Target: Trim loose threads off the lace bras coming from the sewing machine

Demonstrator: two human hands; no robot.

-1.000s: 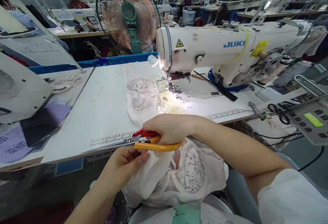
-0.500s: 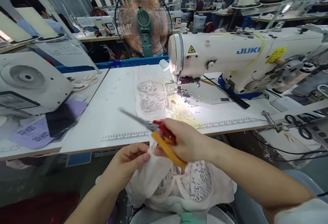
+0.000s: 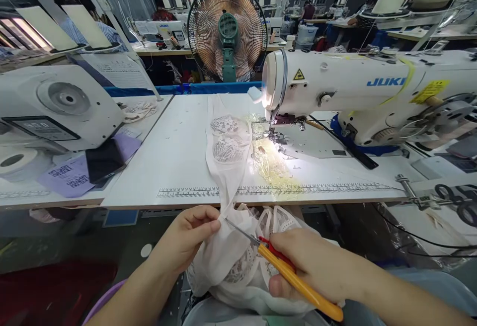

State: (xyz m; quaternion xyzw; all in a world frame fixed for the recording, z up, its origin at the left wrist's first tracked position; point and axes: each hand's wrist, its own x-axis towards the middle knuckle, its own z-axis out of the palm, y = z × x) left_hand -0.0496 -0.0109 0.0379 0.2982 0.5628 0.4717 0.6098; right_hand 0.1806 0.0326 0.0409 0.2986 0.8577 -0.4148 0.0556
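My left hand (image 3: 194, 234) pinches the narrow end of a white bra (image 3: 228, 152), whose lace cups lie on the table beyond. Wrapped in my right hand (image 3: 303, 261) is a pair of scissors (image 3: 294, 279) with orange and red handles. Their blade tips point left and touch or nearly touch the fabric just beside my left fingertips. Below the table edge, more white lace bras (image 3: 242, 266) hang bunched over a pale tub, partly hidden by my right hand.
A white sewing machine (image 3: 335, 80) stands at the right, its lamp lit over yellowish clear film (image 3: 274, 164). At the left are another machine (image 3: 63, 105) and purple paper labels (image 3: 69, 177). A ruler strip (image 3: 186, 193) runs along the table's front edge. A fan (image 3: 228, 30) stands behind.
The scissors have come down and right, from above the table edge to the fabric at my left fingertips. My left hand keeps its pinch. The whole view has shifted slightly.
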